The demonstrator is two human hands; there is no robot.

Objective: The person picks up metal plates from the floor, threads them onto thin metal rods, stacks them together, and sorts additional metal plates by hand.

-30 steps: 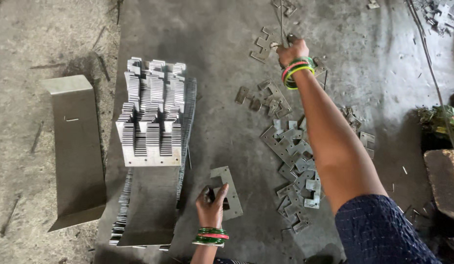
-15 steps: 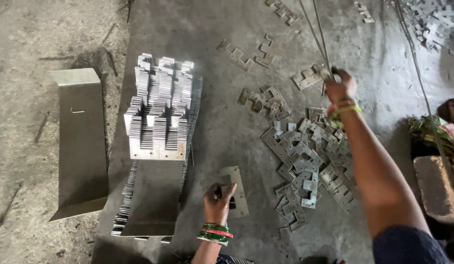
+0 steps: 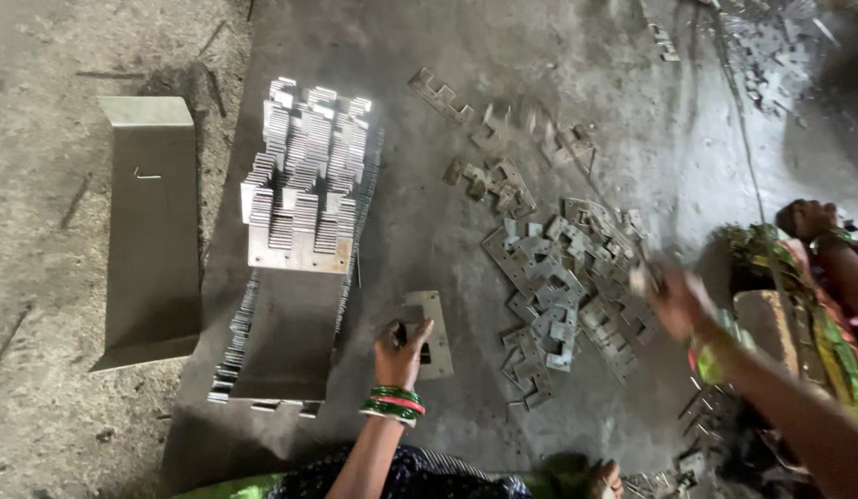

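My left hand (image 3: 401,349), with green and red bangles on the wrist, is closed on the near edge of a flat rectangular metal plate (image 3: 435,325) lying on the floor. My right hand (image 3: 680,301) is blurred with motion at the right edge of a loose pile of small notched metal pieces (image 3: 549,277). Its fingers are closed on a small pale metal piece (image 3: 639,277). Left of the plate, neat rows of the same pieces stand in a stack (image 3: 304,176).
The stack rests on a long metal sheet (image 3: 290,346). A folded metal sheet (image 3: 152,231) lies further left on the dirt. More notched pieces (image 3: 489,180) are scattered beyond the pile. Another person's hand (image 3: 808,220) and colourful cloth are at the right edge.
My right arm has pulled back from the far scattered pieces to the right side of the pile near me. My left hand has stayed on the plate.
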